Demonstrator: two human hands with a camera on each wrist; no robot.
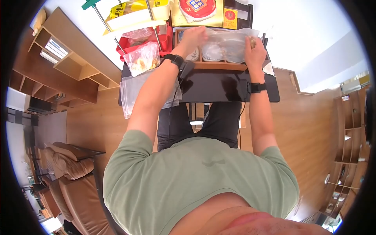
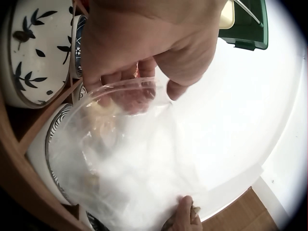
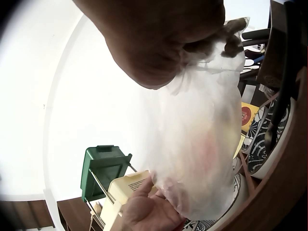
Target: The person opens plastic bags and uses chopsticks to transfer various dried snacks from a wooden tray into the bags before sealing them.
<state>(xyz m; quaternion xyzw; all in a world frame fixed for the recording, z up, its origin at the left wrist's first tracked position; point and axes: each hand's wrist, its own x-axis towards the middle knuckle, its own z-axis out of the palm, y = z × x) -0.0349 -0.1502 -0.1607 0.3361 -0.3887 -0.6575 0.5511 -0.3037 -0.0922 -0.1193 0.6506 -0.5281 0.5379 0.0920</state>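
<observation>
A clear, frosty plastic zip bag (image 1: 229,41) stretches between both hands above a wooden compartment tray (image 1: 223,65). At the bag's left end, my left hand (image 2: 149,43) holds the zip edge; its fingers show through the film and its thumb lies on the near side. My right hand (image 1: 254,53) grips the opposite end, fingers curled over a gathered corner. A small brownish lump (image 2: 195,211) shows at those right fingers, its kind unclear. Patterned ceramic jars (image 2: 41,53) sit in the tray, partly hidden behind the bag.
Left of the tray, a red bin (image 1: 166,39) holds filled bags, one bag of yellowish pieces (image 1: 144,58) hanging over its front. Flat empty bags (image 1: 131,94) lie on the dark table (image 1: 211,86). A cream rack basket (image 1: 137,19) and a gold box (image 1: 176,17) stand behind.
</observation>
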